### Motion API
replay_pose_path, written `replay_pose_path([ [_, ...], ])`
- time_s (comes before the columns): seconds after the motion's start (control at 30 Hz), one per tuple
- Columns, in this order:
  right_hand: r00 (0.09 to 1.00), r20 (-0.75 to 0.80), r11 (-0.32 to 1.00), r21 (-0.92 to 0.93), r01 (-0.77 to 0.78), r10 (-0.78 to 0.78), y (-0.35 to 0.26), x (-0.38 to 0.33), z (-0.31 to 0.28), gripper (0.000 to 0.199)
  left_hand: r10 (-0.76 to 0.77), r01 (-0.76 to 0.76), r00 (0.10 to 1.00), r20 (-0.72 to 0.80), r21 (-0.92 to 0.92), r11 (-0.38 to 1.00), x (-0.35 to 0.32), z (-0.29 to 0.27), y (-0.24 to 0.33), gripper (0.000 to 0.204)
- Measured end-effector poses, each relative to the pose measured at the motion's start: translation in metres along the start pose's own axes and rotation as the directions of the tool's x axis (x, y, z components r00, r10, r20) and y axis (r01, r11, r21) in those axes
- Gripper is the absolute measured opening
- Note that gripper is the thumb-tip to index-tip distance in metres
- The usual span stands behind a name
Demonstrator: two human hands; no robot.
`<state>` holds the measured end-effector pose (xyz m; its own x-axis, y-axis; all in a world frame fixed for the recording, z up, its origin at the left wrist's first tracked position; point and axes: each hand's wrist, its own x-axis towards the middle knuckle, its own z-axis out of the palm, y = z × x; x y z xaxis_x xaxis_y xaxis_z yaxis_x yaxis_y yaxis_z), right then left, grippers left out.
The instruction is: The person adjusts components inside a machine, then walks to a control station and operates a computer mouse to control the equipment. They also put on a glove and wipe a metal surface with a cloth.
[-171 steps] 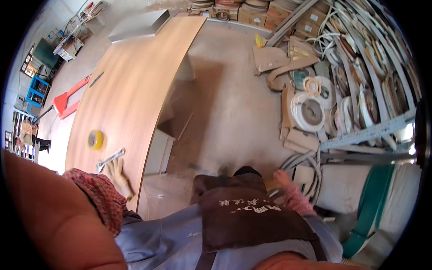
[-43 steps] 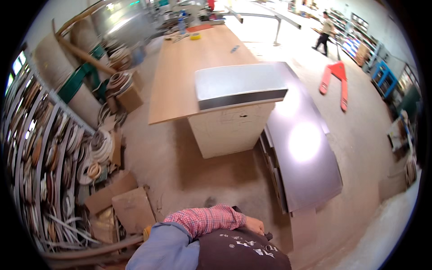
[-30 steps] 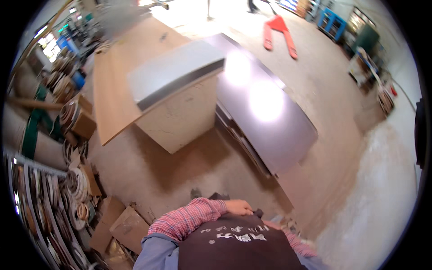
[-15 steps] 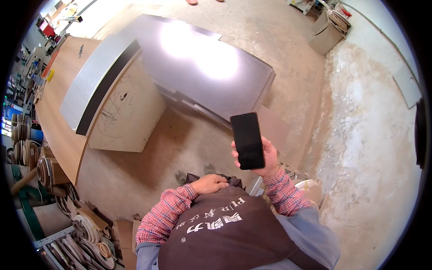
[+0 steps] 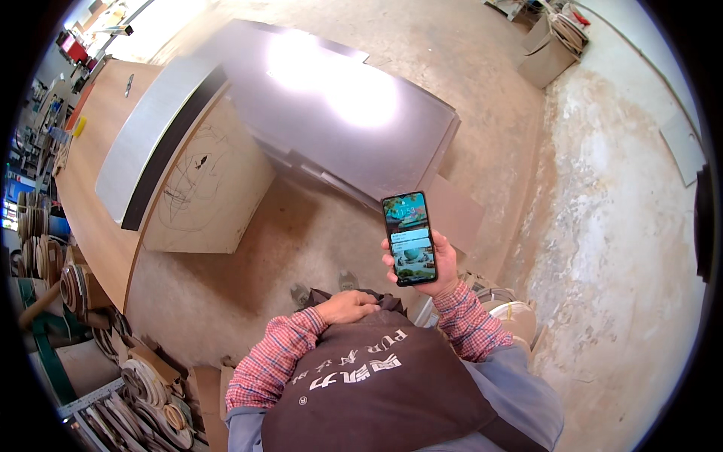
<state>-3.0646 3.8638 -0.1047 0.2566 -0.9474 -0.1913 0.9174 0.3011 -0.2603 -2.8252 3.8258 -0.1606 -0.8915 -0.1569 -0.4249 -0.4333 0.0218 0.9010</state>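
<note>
Head view: the phone [image 5: 409, 237] stands upright in the right hand [image 5: 429, 264], fingers wrapped around its lower half, its lit screen turned up so the person can read it. The left hand [image 5: 348, 307] rests loosely curled against the dark apron [image 5: 376, 384], holding nothing. Behind lie a big grey board [image 5: 331, 113] and a long wooden worktop [image 5: 98, 188]. White printed letters cross the apron's chest.

A rough concrete floor [image 5: 602, 226] carries everything here. A large dark glossy panel [image 5: 331, 113] lies flat on it, with a pale cabinet box [image 5: 207, 188] standing just beside. A long wooden bench [image 5: 90, 203] runs along the left, with a small yellow item [image 5: 78, 126] on its top.
</note>
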Motion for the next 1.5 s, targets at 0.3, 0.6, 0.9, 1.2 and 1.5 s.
replay_pose_path([
  [0.3, 0.999, -0.002, 0.999, 0.005, 0.048, -0.048, -0.005, -0.005, -0.009, 0.073, 0.014, -0.014, 0.997, 0.071, -0.004, 1.0, 0.014, -0.003, -0.001, 0.033],
  [0.6, 0.976, -0.211, 0.996, -0.066, -0.064, 0.049, 0.013, 0.008, -0.025, 0.072, 0.058, -0.058, 0.998, 0.007, -0.014, 0.998, 0.002, 0.005, -0.033, 0.043],
  [0.9, 0.724, -0.593, 0.531, -0.51, -0.676, 0.352, 0.053, -0.021, -0.102, 0.049, 0.091, -0.102, 0.977, -0.193, -0.048, 0.994, -0.063, -0.002, -0.058, 0.042],
  [1.2, 0.518, -0.687, -0.552, -0.723, -0.415, 0.51, 0.143, 0.085, -0.031, 0.06, 0.037, -0.127, 0.894, -0.446, -0.175, 0.976, -0.201, -0.009, -0.122, 0.042],
  [1.5, 0.778, -0.321, -0.497, -0.867, -0.013, 0.539, 0.268, 0.157, -0.087, 0.057, -0.087, -0.092, 0.813, -0.576, -0.274, 0.957, -0.264, -0.005, -0.125, 0.033],
])
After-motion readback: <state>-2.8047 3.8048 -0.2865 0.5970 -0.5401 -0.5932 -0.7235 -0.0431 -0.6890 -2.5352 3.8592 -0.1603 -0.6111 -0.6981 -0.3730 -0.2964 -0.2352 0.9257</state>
